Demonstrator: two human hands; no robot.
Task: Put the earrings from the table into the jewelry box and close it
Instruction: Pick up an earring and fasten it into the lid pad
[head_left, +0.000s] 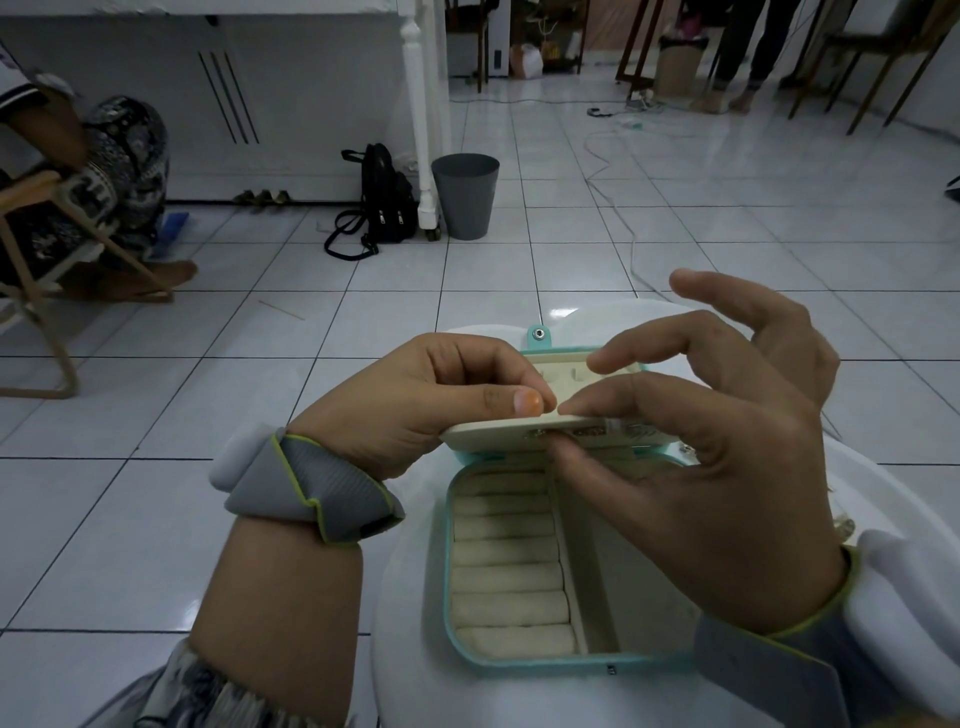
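A teal jewelry box (511, 660) with a cream lining lies open on a small white table (410, 649). Its lid (540, 338) lies flat behind it. Padded ring rolls fill the left compartment; the right compartment is half hidden by my right hand. My left hand (415, 410) pinches the left end of a cream earring panel (498, 428) raised over the box's hinge. My right hand (727, 457) pinches the panel's near edge between thumb and forefinger, where small silvery earrings (540, 434) show. Its other fingers are spread.
The white table's rim curves around the box, with tiled floor beyond. A grey bin (465, 195) and black backpack (384, 200) stand far ahead. A seated person on a folding wooden chair (47, 291) is at the left. Cables cross the floor.
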